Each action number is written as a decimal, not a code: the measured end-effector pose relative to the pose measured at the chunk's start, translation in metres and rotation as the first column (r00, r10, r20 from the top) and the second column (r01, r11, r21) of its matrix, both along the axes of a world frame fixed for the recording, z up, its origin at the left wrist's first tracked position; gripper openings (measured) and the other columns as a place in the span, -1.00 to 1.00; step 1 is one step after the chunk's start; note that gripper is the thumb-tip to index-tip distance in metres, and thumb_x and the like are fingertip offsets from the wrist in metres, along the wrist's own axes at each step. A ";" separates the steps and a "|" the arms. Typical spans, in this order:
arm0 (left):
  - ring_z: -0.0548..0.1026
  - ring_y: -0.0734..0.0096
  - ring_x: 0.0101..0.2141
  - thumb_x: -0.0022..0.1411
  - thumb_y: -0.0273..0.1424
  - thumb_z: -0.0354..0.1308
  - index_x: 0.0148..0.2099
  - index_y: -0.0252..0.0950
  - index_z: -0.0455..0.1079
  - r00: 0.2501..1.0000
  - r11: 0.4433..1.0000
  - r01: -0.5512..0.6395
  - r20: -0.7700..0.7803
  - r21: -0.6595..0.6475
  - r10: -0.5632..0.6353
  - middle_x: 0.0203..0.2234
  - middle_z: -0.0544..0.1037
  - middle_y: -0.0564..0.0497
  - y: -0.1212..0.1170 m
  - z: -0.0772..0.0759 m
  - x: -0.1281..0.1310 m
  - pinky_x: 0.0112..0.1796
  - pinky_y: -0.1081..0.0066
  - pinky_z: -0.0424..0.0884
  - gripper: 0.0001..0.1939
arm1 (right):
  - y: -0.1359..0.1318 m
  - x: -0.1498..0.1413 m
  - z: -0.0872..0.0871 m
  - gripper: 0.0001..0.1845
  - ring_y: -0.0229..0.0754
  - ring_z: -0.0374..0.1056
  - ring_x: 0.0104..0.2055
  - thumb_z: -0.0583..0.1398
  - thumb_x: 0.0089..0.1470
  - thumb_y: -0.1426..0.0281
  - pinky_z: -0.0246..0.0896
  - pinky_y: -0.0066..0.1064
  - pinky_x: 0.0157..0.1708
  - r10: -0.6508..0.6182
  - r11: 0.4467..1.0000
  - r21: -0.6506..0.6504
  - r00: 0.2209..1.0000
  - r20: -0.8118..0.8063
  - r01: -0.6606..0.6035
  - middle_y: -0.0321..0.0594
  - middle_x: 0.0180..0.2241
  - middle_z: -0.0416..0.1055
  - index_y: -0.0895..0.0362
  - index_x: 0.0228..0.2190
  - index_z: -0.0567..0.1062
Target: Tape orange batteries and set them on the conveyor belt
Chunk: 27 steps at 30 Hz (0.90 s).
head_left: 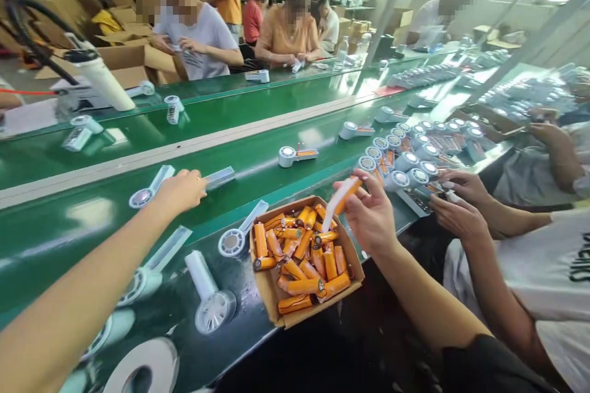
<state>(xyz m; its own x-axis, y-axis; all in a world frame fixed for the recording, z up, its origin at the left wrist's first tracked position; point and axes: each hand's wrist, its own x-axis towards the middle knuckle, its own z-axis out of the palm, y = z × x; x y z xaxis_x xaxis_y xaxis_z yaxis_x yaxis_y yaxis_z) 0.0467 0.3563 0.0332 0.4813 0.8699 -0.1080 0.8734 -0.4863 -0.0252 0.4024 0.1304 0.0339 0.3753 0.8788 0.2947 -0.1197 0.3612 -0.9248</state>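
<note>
My left hand (182, 191) reaches over the green belt with its fingers closed on a pale handheld fan; the fan's open handle (221, 178) sticks out to the right, and its head is hidden under my hand. My right hand (371, 215) pinches an orange battery (346, 195) with a white strip (330, 212) hanging off it. Below that hand sits a cardboard box (306, 318) of orange batteries with thin dark wires. Fans with open handles lie around: one (233, 242) beside the box, another (214, 310) nearer me, one more (142, 198) left of my hand.
A roll of white tape (159, 362) lies at the near edge. Many fans (408, 163) crowd the bench on the right, where a co-worker's hands (461, 202) are busy. Other people sit across the green conveyor belt (249, 159). A white cylindrical device (104, 80) stands at far left.
</note>
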 end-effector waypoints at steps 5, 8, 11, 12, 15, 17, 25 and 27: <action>0.42 -0.11 0.21 0.11 -0.31 0.24 -0.17 -0.19 0.60 0.980 0.976 0.194 -0.022 -0.094 -0.197 0.10 0.58 -0.21 0.019 -0.009 0.045 0.17 0.10 0.41 -0.77 | 0.025 -0.008 0.002 -0.37 -0.06 0.66 -0.22 0.53 -0.06 0.04 0.64 -0.20 -0.23 0.012 1.000 -0.008 0.998 -0.056 -0.012 -0.19 -0.16 0.72 -0.04 -0.04 0.45; 0.53 0.06 0.06 0.14 -0.31 0.18 -0.20 -0.17 0.60 0.985 0.972 0.172 0.003 -0.161 -0.174 0.00 0.65 -0.10 0.025 -0.006 0.052 0.07 0.25 0.44 -0.79 | 0.039 -0.013 0.003 -0.41 -0.02 0.68 -0.18 0.55 -0.08 0.09 0.66 -0.18 -0.25 0.055 0.998 0.010 0.998 -0.035 -0.055 -0.27 -0.23 0.71 -0.05 -0.10 0.46; 0.58 0.23 -0.11 0.23 -0.19 0.11 -0.15 -0.13 0.59 0.990 0.967 0.142 0.056 -0.212 -0.133 -0.03 0.67 0.02 0.028 0.000 0.047 -0.11 0.37 0.43 -0.72 | 0.071 -0.018 0.005 -0.45 0.02 0.67 -0.08 0.54 -0.07 0.17 0.67 -0.15 -0.16 0.131 0.991 0.014 0.990 0.047 -0.132 -0.32 -0.28 0.68 -0.03 -0.08 0.49; 0.58 0.26 -0.14 0.25 -0.16 0.10 -0.12 -0.13 0.59 0.990 0.965 0.135 0.075 -0.223 -0.120 -0.03 0.67 0.04 0.028 0.001 0.046 -0.14 0.40 0.42 -0.70 | 0.086 -0.021 0.006 -0.43 0.01 0.67 -0.07 0.54 -0.06 0.20 0.66 -0.15 -0.13 0.158 0.987 0.014 0.983 0.088 -0.160 -0.32 -0.29 0.68 -0.02 -0.05 0.50; 0.59 0.30 -0.15 0.28 -0.17 0.07 -0.07 -0.13 0.58 0.989 0.965 0.110 0.123 -0.237 -0.083 -0.05 0.69 0.05 0.028 0.001 0.044 -0.18 0.43 0.40 -0.67 | 0.138 -0.037 0.006 -0.45 -0.08 0.66 -0.19 0.51 -0.04 0.27 0.62 -0.21 -0.10 0.230 0.972 -0.014 0.927 0.295 -0.236 -0.29 -0.30 0.68 0.04 -0.01 0.55; 0.59 0.30 -0.14 0.29 -0.18 0.06 -0.05 -0.14 0.56 0.987 0.968 0.096 0.146 -0.231 -0.063 -0.05 0.70 0.05 0.029 -0.001 0.047 -0.18 0.44 0.39 -0.68 | 0.168 -0.052 0.004 -0.55 -0.14 0.63 -0.29 0.48 -0.01 0.31 0.58 -0.27 -0.15 0.267 0.960 -0.059 0.834 0.484 -0.273 -0.31 -0.33 0.68 0.06 -0.06 0.59; 0.59 0.29 -0.22 0.27 -0.27 0.10 -0.08 -0.13 0.56 0.984 0.973 0.094 0.166 -0.211 -0.059 -0.20 0.71 0.06 0.032 -0.007 0.059 -0.26 0.41 0.32 -0.74 | 0.209 -0.075 -0.010 -0.68 -0.17 0.57 -0.29 0.40 0.15 0.41 0.39 -0.37 -0.19 0.211 0.964 -0.107 0.452 0.867 -0.244 -0.29 -0.27 0.70 0.04 -0.04 0.65; 0.59 0.28 -0.21 0.28 -0.28 0.11 -0.08 -0.13 0.56 0.986 0.974 0.081 0.158 -0.210 -0.048 -0.20 0.71 0.06 0.032 -0.007 0.062 -0.24 0.41 0.32 -0.76 | 0.209 -0.072 -0.013 -0.68 -0.17 0.57 -0.28 0.39 0.16 0.41 0.35 -0.38 -0.20 0.204 0.964 -0.114 0.401 0.893 -0.238 -0.29 -0.24 0.70 0.02 -0.03 0.65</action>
